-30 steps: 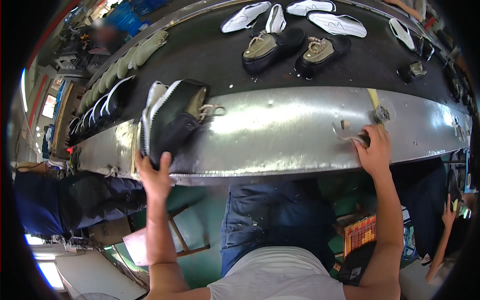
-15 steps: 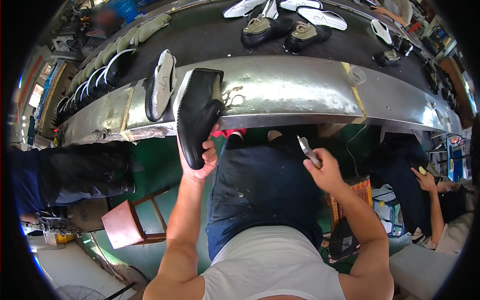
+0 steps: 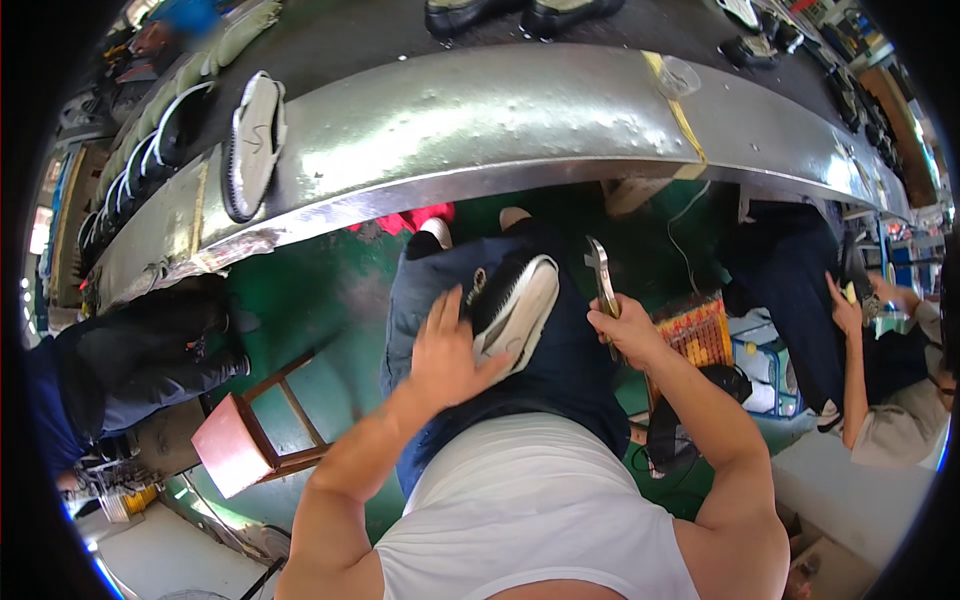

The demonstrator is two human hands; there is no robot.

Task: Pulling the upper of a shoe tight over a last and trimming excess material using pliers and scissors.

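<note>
Now left hand (image 3: 445, 355) fingers round black white-soled shoe (image 3: 512, 308) on lap, right hand (image 3: 628, 335) gripping slim metal tool (image 3: 603, 280).

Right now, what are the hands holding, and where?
Left hand presses a black shoe on the lap, near its heel. Right hand grips metal pliers by the handles.

— Bright overhead light; it glares hard off the long curved steel edge of the workbench (image 3: 480, 120).
— Underneath, the green floor (image 3: 330, 300) sits in shadow. The fisheye bends everything near the black rim.
— Motion blur softens the left hand (image 3: 445, 355) and right hand (image 3: 625, 330); the corners blow out white.
</note>
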